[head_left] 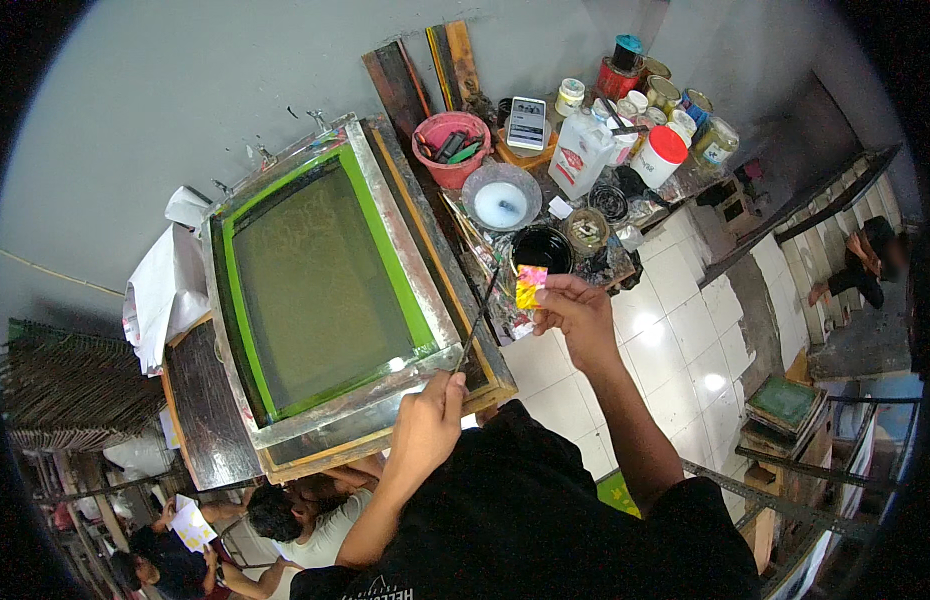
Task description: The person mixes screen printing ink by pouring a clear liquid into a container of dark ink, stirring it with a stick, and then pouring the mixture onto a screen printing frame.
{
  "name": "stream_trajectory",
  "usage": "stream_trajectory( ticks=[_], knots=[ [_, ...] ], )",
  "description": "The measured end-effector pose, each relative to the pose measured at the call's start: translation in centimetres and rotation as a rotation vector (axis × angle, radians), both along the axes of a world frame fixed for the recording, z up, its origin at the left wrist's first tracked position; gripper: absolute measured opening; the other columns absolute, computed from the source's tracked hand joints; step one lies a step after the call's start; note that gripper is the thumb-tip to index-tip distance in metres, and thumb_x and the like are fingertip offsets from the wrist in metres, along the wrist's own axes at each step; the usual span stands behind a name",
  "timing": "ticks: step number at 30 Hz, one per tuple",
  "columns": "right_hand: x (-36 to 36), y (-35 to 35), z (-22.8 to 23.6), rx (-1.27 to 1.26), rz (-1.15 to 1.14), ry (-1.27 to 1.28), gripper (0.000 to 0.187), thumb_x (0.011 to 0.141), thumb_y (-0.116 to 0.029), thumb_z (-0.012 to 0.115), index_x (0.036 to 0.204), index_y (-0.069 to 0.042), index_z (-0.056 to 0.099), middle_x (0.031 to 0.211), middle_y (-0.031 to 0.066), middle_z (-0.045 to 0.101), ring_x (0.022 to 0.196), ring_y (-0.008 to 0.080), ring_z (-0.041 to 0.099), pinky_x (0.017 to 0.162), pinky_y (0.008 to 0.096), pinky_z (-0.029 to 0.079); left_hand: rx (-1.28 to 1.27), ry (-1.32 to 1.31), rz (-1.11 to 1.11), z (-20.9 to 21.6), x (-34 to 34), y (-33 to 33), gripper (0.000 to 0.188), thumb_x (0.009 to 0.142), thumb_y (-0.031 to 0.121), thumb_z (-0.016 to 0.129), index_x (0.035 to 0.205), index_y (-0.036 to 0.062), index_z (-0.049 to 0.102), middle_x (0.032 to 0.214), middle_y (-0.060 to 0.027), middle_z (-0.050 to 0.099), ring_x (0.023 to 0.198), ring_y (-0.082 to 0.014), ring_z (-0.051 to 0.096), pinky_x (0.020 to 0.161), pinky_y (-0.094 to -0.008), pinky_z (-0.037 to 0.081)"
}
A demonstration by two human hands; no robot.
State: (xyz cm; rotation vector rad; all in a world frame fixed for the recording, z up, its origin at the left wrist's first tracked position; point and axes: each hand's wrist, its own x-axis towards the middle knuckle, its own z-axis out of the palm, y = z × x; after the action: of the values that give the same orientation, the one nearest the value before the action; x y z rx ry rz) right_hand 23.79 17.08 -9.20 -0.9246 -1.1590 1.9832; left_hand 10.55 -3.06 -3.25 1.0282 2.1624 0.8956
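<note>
My left hand (427,425) is closed around the lower end of a thin dark stick (479,318). The stick slants up to the right past the corner of a framed printing screen (447,325); whether its far end has bristles is too small to tell. Between thumb and fingers, my right hand (581,318) pinches a small pink-and-yellow piece (530,287), card-like or a packet. Just beyond that piece sits a round pot with black contents (542,247). The screen has a bright green border (393,262) around darker mesh (320,290).
Right of the screen, a cluttered table holds a pink basin of tools (435,174), a bowl of whitish liquid (501,204), a plastic jug (579,155), a phone (526,124) and several paint tubs. Two people are at lower left; another person (860,265) sits at far right.
</note>
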Motion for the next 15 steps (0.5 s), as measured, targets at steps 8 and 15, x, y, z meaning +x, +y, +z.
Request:
stream_trajectory(
  ticks=[8, 15],
  knots=[
    [2.3, 5.2, -3.5, 0.838, -0.108, -0.517, 0.018, 0.095, -0.01, 0.064, 0.108, -0.001, 0.072, 0.089, 0.0096, 0.071, 0.074, 0.0136, 0.067, 0.062, 0.0274, 0.054, -0.004, -0.123, 0.088, 0.2, -1.2, -1.7, 0.03, 0.103, 0.024, 0.052, 0.09, -0.0007, 0.064, 0.066, -0.0217, 0.06, 0.054, -0.0347, 0.06, 0.054, -0.0398, 0.046],
    [2.0, 5.1, -4.3, 1.589, 0.163, -0.788, 0.021, 0.078, -0.005, 0.065, 0.099, -0.005, 0.067, 0.1, 0.0082, 0.067, 0.088, 0.0277, 0.064, 0.073, 0.0393, 0.056, -0.017, -0.166, 0.107, 0.8, -1.6, -2.2, 0.031, 0.104, 0.024, 0.051, 0.093, -0.0022, 0.064, 0.071, -0.0203, 0.064, 0.058, -0.032, 0.063, 0.058, -0.0383, 0.048]
  ],
)
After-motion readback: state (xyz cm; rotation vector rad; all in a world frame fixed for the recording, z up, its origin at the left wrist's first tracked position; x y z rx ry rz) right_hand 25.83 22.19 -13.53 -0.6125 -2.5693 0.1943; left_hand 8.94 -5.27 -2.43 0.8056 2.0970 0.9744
